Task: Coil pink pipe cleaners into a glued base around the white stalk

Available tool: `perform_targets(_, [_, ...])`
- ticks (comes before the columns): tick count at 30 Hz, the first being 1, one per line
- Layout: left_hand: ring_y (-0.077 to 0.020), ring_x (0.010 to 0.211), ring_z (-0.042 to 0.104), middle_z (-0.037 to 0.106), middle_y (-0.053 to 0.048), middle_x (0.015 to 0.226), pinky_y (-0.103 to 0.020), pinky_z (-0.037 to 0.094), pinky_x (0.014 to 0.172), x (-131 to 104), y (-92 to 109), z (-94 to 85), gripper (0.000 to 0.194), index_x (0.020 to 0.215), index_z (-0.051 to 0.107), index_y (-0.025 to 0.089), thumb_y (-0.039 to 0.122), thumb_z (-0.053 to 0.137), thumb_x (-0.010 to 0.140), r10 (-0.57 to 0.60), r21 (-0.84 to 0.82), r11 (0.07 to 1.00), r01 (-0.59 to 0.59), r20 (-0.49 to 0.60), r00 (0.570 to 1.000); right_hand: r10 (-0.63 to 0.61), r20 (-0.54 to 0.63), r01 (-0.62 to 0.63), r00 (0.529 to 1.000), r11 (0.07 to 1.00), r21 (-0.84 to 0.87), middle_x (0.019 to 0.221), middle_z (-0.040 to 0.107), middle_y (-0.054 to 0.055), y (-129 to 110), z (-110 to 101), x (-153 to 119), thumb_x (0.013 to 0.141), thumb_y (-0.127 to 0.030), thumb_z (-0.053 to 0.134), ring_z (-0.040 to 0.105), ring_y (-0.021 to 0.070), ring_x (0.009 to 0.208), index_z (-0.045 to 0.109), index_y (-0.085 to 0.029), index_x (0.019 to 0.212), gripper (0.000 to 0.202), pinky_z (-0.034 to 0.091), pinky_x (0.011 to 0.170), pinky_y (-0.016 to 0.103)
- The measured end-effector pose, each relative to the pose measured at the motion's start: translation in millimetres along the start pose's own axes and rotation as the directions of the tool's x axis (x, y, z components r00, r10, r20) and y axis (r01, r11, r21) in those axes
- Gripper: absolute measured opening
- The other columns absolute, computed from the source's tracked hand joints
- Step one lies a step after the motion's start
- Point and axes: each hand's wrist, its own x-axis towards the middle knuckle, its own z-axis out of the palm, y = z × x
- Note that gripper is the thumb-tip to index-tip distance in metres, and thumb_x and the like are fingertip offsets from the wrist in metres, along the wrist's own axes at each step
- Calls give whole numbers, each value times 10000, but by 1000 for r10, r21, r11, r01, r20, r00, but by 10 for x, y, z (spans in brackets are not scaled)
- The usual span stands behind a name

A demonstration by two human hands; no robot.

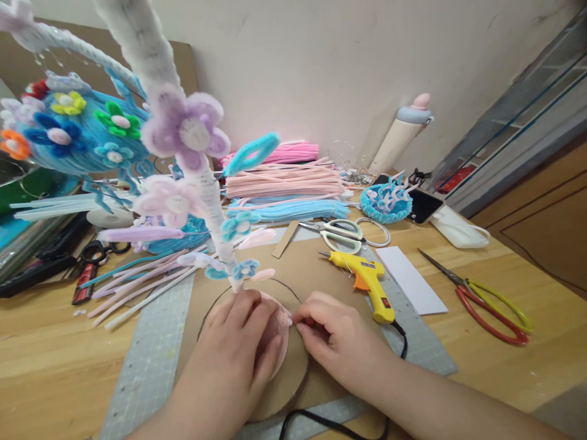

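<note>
At the far left, a blue yarn-like body (137, 135) bearing multicoloured flowers is suspended beneath a white wrapped arm (82, 47). Below it, black-handled scissors (94, 252) lie on the wooden table (46, 354). To their right, loose pastel fuzzy stems (132, 284) fan out, partly over the grey cutting mat (132, 366).

The white wrapped stem (208, 198) leans left from its foot. It carries a purple flower (195, 134), a pale pink flower (172, 203) and smaller blue flowers (241, 226). Its foot meets the fingers of the left hand (238, 342). That hand is curled, palm down, over the stem's foot and the round pink pad (282, 342); the fingers conceal whether the stem is gripped. The pad lies within the near half of the scene, on a cardboard disc (284, 391), above a cardboard sheet (316, 269).

On the far side, pink and blue bundles of fuzzy stems (284, 183) are stacked. The right hand (332, 330) is at the pad's right edge, thumb and forefinger drawn together; whether they hold the edge cannot be determined.

Beyond the right hand lie pale-handled scissors (342, 235) and, nearer, a yellow glue gun (367, 278), nozzle pointing left. Farther right are a blue fuzzy basket (387, 211), a white strip (413, 281) and red-and-yellow-handled scissors (490, 308).
</note>
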Motion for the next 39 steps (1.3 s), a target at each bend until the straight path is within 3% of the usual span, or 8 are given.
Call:
perform_targets(11, [-228, 995, 527, 542, -40, 1056, -447, 446, 897, 6, 5, 2, 223, 1109, 556, 247, 280, 488, 898, -14, 10, 1000, 14, -5, 1000, 33, 11, -33, 999, 999, 11, 786, 544, -14, 14, 14, -4, 841, -66, 499, 532, 106, 696, 604, -203, 847, 173, 396, 606, 203])
perform_targets(18, [-230, 1024, 495, 524, -49, 1087, -479, 418, 928, 12, -13, 16, 228, 1128, 530, 245, 276, 479, 908, -11, -9, 1000, 11, 18, 1000, -29, 6, 29, 1000, 999, 28, 821, 581, -2, 40, 15, -1, 860, -83, 499, 559, 113, 747, 642, -208, 882, 191, 416, 647, 213])
perform_targets(26, [-216, 1018, 490, 521, -41, 1083, -491, 391, 965, 23, -6, 8, 213, 1120, 522, 253, 277, 473, 914, -16, -17, 1000, 17, 33, 999, -9, 60, 4, 998, 997, 83, 851, 562, -8, 39, -29, -33, 836, -55, 467, 568, 106, 726, 640, -231, 960, 276, 426, 622, 212])
perform_targets(33, [-220, 1018, 491, 523, -42, 1085, -499, 398, 961, 15, -4, 10, 211, 1113, 528, 250, 285, 481, 910, -21, -19, 1000, 22, 39, 999, 43, 12, -44, 999, 998, 53, 774, 569, -19, 50, -14, -19, 791, -39, 504, 545, 98, 666, 628, -206, 842, 214, 405, 574, 199])
perform_targets(39, [-220, 1010, 498, 526, -44, 1071, -506, 401, 963, 19, -8, 12, 219, 1120, 528, 250, 284, 482, 908, -16, -21, 1000, 16, 38, 999, 41, 41, -44, 998, 997, 65, 820, 588, -6, 42, -23, -13, 810, -53, 491, 571, 110, 700, 657, -216, 912, 254, 429, 610, 218])
